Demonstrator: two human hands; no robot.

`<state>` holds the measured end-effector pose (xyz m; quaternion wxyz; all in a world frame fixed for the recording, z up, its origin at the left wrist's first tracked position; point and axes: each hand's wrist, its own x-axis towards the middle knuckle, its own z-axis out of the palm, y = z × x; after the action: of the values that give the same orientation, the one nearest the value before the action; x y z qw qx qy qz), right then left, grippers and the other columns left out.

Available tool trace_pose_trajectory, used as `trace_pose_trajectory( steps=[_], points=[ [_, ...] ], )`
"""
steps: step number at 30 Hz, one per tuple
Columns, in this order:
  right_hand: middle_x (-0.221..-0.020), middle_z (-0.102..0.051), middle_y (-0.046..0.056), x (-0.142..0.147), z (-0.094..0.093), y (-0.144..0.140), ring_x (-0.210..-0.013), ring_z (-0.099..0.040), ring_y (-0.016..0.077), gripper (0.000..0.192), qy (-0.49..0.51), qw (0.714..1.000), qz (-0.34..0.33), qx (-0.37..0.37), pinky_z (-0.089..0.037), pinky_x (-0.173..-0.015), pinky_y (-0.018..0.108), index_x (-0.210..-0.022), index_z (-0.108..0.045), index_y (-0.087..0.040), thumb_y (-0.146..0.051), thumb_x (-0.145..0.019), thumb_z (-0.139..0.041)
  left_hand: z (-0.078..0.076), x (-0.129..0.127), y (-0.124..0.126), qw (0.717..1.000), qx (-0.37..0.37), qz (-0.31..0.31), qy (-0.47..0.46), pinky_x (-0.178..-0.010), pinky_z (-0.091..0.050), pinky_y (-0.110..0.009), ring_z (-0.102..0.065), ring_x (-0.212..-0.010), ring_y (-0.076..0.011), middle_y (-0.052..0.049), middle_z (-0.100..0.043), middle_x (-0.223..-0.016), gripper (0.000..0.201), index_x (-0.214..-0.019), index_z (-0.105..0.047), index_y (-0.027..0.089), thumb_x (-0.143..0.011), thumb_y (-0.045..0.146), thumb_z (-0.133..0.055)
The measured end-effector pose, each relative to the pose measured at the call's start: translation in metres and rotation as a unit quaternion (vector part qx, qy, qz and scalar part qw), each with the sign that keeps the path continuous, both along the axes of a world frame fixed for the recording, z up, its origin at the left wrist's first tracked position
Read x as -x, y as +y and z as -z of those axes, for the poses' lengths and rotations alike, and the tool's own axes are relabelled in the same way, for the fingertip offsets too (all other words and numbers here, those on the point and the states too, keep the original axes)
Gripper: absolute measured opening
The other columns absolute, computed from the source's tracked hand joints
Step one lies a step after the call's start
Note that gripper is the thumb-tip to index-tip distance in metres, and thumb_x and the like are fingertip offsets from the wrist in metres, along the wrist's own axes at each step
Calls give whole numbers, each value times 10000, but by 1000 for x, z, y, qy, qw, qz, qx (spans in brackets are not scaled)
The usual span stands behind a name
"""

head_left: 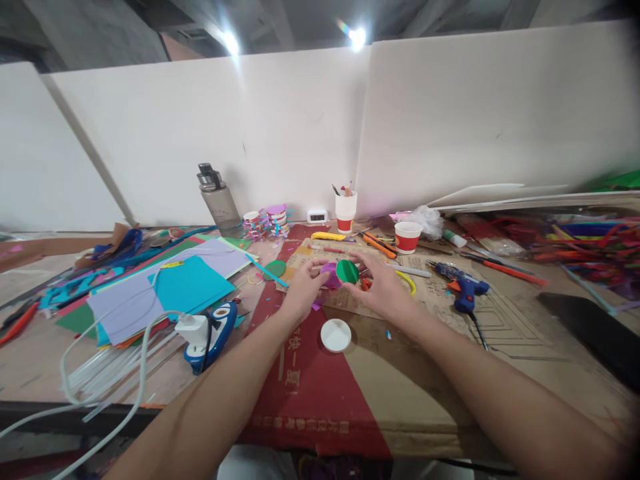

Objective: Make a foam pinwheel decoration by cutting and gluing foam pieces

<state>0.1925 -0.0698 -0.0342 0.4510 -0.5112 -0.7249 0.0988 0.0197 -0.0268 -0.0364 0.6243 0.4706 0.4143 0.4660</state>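
Green paper disc (347,271) sits pinched in the right hand (383,288), raised over the cardboard sheet (440,373); the left hand (303,291) pinches a purple disc (329,275) beside it, edges touching, apparently for matching. A white lid (335,335) lies nearer.

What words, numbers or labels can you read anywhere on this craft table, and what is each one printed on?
Nothing reads clearly.
Red cardboard sheet: pale printed characters run down its middle and along its near edge, too blurred to quote.
Small white clock: display too small to read.
Red-and-white cups: no legible print.
Blue glue gun: no readable label.
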Motion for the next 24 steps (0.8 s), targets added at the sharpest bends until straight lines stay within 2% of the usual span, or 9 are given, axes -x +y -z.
trace_pose_trajectory(
  steps=[4,7,11,17,21,24],
  points=[
    [-1298,-644,139,1,3,-1,-1209,-600,295,545,-60,995,1,-78,-490,-1034,498,-1354,-536,-197,-275,-831,-666,0,-4,-4,995,11,76,-62,-632,-554,-254,-681,-719,-151,-66,-752,-942,430,-1051,-670,154,-660,247,-824],
    [-1291,-644,141,0,5,0,-1203,-595,307,550,-92,989,6,-113,-485,-1030,521,-1367,-516,-200,-284,-843,-660,-4,-7,-9,991,12,96,-95,-633,-530,-222,-662,-706,-129,-68,-756,-921,375,-975,-723,141,-641,265,-840],
    [-1287,-645,140,-2,7,2,-1191,-590,318,566,-137,980,5,-144,-486,-1015,537,-1396,-488,-209,-294,-860,-648,-7,-8,-14,988,20,103,-114,-639,-537,-235,-650,-672,-123,-73,-753,-889,382,-935,-739,133,-622,315,-861],
    [-1270,-645,131,-2,4,1,-1188,-583,296,536,-156,971,-1,-180,-489,-1019,516,-1383,-500,-210,-203,-858,-608,-4,-9,-12,985,9,73,-157,-677,-555,-274,-689,-768,-171,-70,-746,-914,351,-946,-713,152,-658,317,-828],
    [-1275,-631,140,1,2,-1,-1200,-572,301,514,-157,974,0,-163,-492,-1025,517,-1360,-527,-205,-172,-852,-595,-1,-12,-12,984,-1,65,-163,-741,-563,-301,-683,-797,-168,-56,-734,-917,290,-941,-712,159,-703,310,-782],
    [-1292,-614,137,3,1,-2,-1224,-557,312,546,-152,979,5,-135,-478,-1040,541,-1362,-528,-227,-146,-827,-596,0,-14,-14,985,-13,64,-159,-782,-566,-326,-684,-847,-182,-62,-729,-957,321,-981,-711,168,-731,362,-770]
  ],
)
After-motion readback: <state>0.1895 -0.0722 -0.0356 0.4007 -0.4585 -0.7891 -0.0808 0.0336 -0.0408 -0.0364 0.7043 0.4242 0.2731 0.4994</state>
